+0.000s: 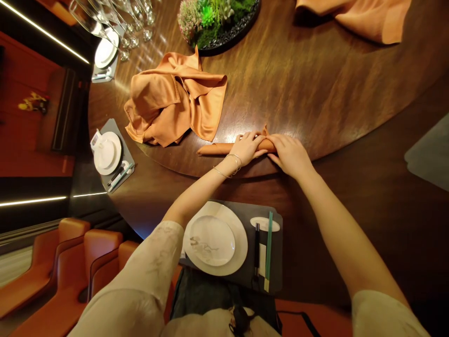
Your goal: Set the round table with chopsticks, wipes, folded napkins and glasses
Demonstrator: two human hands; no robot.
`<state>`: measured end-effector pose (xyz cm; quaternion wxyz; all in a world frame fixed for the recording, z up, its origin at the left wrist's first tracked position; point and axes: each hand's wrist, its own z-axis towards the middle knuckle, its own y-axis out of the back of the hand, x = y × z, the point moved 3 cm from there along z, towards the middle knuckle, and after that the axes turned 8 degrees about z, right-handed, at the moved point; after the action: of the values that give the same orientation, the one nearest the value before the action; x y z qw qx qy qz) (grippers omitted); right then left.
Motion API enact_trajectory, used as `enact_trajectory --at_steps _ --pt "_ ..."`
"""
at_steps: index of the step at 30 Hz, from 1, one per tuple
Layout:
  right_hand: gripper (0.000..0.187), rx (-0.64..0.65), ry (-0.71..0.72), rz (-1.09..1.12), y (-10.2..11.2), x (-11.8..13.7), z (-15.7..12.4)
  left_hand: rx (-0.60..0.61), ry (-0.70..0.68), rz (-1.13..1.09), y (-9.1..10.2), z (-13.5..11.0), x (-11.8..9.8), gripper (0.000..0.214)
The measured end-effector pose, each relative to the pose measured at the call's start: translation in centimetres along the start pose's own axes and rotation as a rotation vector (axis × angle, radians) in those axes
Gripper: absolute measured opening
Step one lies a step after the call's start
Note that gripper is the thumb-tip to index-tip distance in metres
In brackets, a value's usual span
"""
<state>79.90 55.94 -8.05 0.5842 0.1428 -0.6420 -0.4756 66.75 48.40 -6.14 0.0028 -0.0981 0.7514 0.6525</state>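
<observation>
Two bare hands rolling a napkin at the desk [315,93]. The left grip [247,147] and the right grip [289,157] are lying side by side and closing over one rolled napkin [217,149], with the fingers curling across its top and the palms bearing down. The roll is resting on the desk, its pointed end projecting beyond the left grip and a loose corner rising behind the hands. Even pressure from both grips, moving together, is what keeps such a roll snug and straight.

Counted beyond the grips: one crumpled orange napkin [175,100] is lying just past the left grip, and a second loose napkin [354,16] is spreading across the far edge of the desk. Directly below the grips, one place setting is sitting on a dark mat [277,252], with a small plate stacked on a larger plate [212,241] and one pair of chopsticks [268,250] beside them. Two further settings are showing well left of the grips, near a cluster of glasses [115,18], too overlapped to count.
</observation>
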Motion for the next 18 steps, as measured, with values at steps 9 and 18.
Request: enact_trajectory --at_steps 9,18 --pt "0.037 -0.011 -0.226 0.063 -3.8 4.5 -2.6 0.077 0.714 -1.408 -3.3 -12.0 -3.7 0.039" --pt "0.039 -0.252 -0.32 0.371 -4.9 16.7 -9.2 -0.335 0.863 -1.97 -2.2 -16.1 -4.8 0.042"
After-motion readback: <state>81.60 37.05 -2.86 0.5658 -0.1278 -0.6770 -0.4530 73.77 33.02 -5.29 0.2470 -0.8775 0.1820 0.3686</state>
